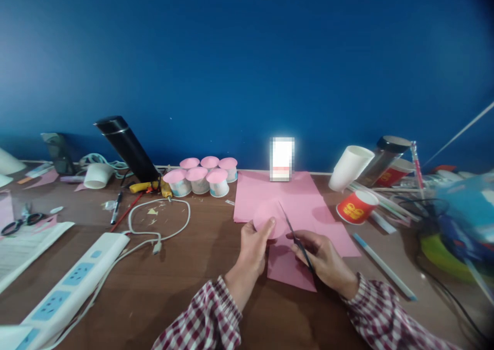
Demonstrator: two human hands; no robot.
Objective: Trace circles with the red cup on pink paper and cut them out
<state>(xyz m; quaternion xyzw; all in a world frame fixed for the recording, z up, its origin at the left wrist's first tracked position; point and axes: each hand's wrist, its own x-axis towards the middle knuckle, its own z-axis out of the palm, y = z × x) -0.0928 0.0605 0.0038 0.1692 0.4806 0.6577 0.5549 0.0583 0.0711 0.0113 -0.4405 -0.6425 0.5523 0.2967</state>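
Brown desk (185,283) lies bare before left fingers (266,226) pinching pink disc (268,217), right fingers (309,244) gripping scissors (295,237)

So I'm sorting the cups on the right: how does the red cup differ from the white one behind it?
The red cup is red with yellow print and the smaller in view; the white cup is plain white and larger. The red cup lies on the table beside the pink paper; the white cup tilts farther back. Both look like paper cups.

left hand (252,247) pinching pink paper circle (270,219), right hand (324,257) gripping scissors (295,239)
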